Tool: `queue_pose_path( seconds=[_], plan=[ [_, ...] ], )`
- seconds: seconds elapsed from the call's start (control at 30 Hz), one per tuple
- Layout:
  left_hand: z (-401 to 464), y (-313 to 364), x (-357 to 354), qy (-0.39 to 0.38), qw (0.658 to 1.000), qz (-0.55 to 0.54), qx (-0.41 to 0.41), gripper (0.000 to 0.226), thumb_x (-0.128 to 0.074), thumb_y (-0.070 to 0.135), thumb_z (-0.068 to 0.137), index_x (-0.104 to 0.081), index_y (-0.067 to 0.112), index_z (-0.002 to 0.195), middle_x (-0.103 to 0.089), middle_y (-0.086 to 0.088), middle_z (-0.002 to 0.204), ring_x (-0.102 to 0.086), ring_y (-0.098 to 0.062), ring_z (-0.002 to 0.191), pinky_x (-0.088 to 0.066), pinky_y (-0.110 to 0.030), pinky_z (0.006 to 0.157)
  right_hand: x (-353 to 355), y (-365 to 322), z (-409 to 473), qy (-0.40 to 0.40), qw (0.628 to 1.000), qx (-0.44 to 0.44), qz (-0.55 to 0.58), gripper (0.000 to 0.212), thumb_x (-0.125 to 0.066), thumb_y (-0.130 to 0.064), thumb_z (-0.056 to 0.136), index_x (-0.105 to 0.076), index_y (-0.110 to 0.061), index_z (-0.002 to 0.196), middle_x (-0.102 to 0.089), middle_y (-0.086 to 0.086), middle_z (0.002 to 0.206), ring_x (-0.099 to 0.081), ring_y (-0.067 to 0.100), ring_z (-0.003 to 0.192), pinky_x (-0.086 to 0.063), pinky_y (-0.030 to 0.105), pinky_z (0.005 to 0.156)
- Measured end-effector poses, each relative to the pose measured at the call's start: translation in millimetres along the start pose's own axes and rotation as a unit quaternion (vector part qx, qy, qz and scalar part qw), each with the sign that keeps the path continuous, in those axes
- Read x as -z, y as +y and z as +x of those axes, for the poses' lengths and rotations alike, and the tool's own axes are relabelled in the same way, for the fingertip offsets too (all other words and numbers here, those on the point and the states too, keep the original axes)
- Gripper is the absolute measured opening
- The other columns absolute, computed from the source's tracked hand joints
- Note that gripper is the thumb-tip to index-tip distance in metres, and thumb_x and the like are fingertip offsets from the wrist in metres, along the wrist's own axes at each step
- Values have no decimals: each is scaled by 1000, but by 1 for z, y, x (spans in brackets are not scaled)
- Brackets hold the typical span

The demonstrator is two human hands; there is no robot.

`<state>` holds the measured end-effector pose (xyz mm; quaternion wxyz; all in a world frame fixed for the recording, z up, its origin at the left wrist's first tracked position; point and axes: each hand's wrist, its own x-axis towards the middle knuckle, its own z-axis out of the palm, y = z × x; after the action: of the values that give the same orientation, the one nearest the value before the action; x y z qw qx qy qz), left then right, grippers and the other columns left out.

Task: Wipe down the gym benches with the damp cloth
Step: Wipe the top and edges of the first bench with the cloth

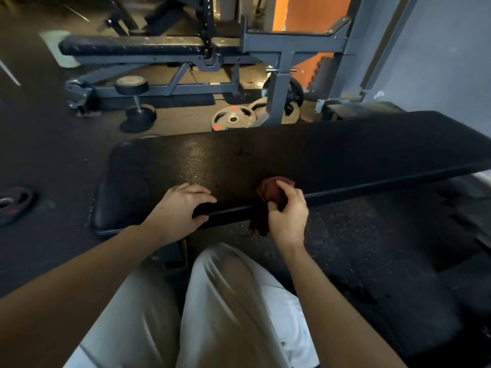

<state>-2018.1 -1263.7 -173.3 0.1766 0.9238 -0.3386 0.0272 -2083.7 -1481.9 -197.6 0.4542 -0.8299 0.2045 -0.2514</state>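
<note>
Dark red cloth (268,197) at the near edge of a black padded bench (292,160), pinched in the right hand (288,216).

Bunched under curled right fingers, with one end of the cloth hanging down over the bench's near edge. Left hand (180,211) resting on the same edge further left, fingers laid over the top and thumb against the side, gripping nothing loose. Wet shine on the pad between and beyond the hands. No container visible. Far behind, a second bench (132,46) on a grey steel frame, a dumbbell (135,102) standing beneath it, grey weight plates (233,116) lying flat on the floor beside a grey upright. Black plate (13,203) at far left. Dark speckled rubber floor (345,235), grey wall at right, orange wall far back.
</note>
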Motion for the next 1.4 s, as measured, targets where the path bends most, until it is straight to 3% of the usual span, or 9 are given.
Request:
queue_pose_path(
  seconds=[0.17,0.33,0.57,0.73,0.93,1.1,1.2,1.33,1.4],
  plan=[
    [-27,-21,2,74,997,5,30,38,-80,13,75,-71,16,112,-64,-2,120,-56,-25,108,-43,-47,100,-17,-11,-22,15,999,20,-34,49,-62,-1,86,-55,-12,133,-52,5,126,-45,19,113,-29,16,94],
    [-53,-30,1,109,993,16,45,43,-81,7,72,-70,13,113,-67,-5,113,-60,-29,100,-45,-44,93,-44,-27,-44,-40,997,70,-19,51,-64,0,84,-57,-13,132,-54,3,124,-46,19,113,-32,18,96],
    [-89,-55,7,140,985,33,99,49,-80,3,71,-68,13,117,-65,-5,118,-59,-29,106,-45,-45,97,-70,-39,-70,42,997,51,29,50,-69,4,78,-60,-6,127,-57,13,122,-50,29,112,-33,25,93],
    [-97,-57,6,146,984,34,102,51,-79,0,71,-67,12,118,-64,-6,121,-59,-29,108,-45,-46,99,-99,-57,-94,-37,991,124,48,53,-72,4,75,-62,-7,125,-58,10,119,-52,25,111,-38,26,91],
    [-124,-75,8,197,966,32,163,47,-77,0,72,-68,11,116,-64,-5,121,-59,-28,106,-47,-43,96,-108,-63,-99,39,991,124,30,47,-75,6,71,-66,-4,116,-59,13,110,-56,27,101,-40,25,85],
    [-146,-84,9,221,956,16,191,39,-72,1,79,-68,12,116,-65,-2,118,-58,-22,104,-40,-23,93,-148,-99,-132,-59,987,152,19,47,-76,0,71,-68,-9,116,-62,7,104,-57,26,96,-47,30,80],
    [-153,-81,15,258,934,-43,242,26,-56,12,92,-67,8,116,-66,-6,112,-59,-19,100,-36,-12,88,-172,-127,-142,-130,978,154,52,43,-75,0,71,-70,-10,113,-66,6,103,-59,26,97,-46,28,83],
    [-159,-92,31,308,864,-160,364,30,-46,7,99,-64,13,122,-65,-4,114,-59,-16,102,-37,-15,86,-194,-154,-143,-271,947,98,141,37,-66,-5,83,-67,-11,120,-67,8,116,-59,23,109,-40,24,97],
    [-165,-98,45,352,812,-287,367,32,-45,7,100,-60,24,123,-68,1,111,-62,-13,101,-45,-23,88,-203,-170,-141,-308,929,94,183,31,-63,-7,87,-68,-10,117,-69,7,114,-61,19,106,-40,19,94]
  ],
)
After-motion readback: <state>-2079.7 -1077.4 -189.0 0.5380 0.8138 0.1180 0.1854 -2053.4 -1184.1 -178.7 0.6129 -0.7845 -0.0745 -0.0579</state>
